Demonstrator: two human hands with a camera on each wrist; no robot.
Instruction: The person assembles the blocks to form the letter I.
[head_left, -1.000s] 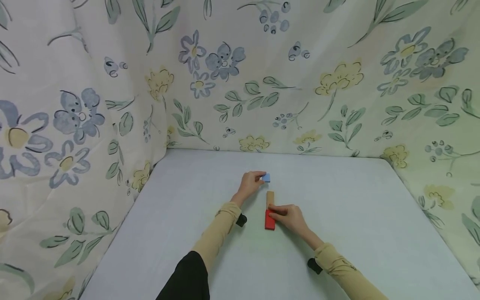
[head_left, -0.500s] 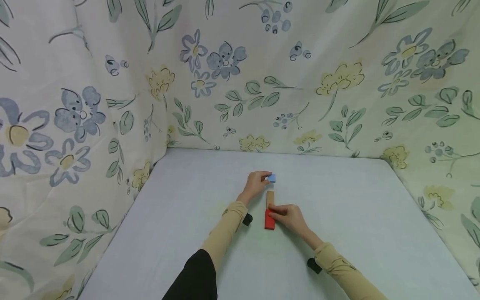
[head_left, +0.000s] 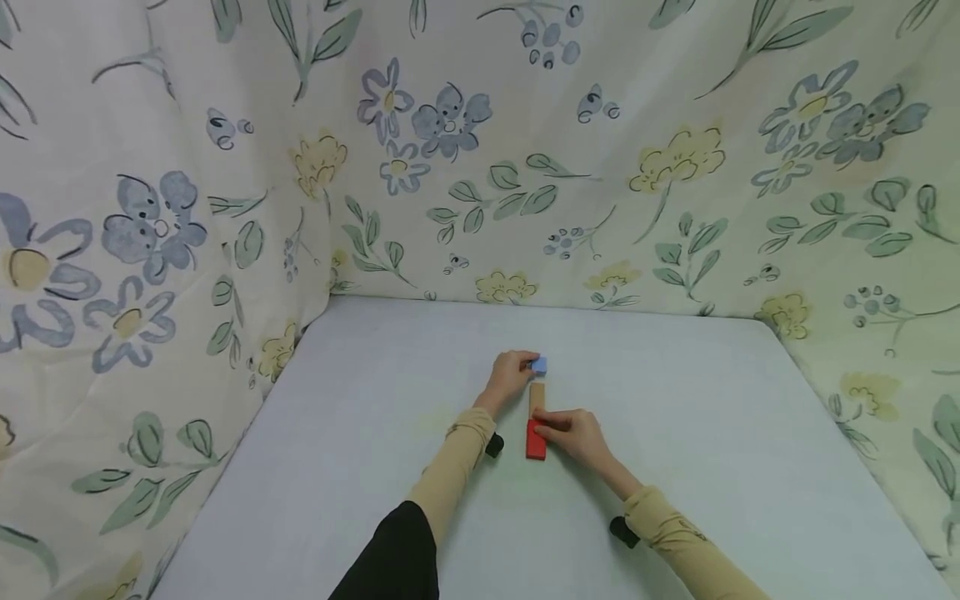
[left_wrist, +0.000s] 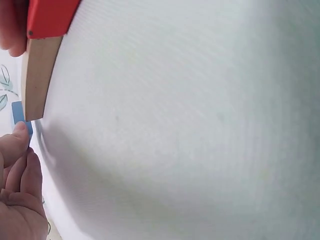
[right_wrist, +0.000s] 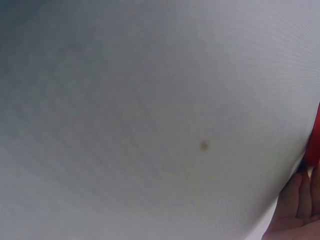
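A small blue block is pinched between the thumb and fingers of my left hand, just beyond the far end of a plain wooden block. In the left wrist view the blue block appears by that wooden block's end. Nearer to me, a red block lies end to end with the wooden one, in one line. My right hand holds the red block near where the two meet, its fingertips covering part of the joint. Only an edge of red shows in the right wrist view.
Under everything lies a white-covered table. A floral cloth hangs along its back and sides. Dark wrist cameras sit beneath the left wrist and the right wrist.
The left hand has carried the blue block to the right, then slightly toward me, closer to the wooden block's far end. The right hand stays at the red block.
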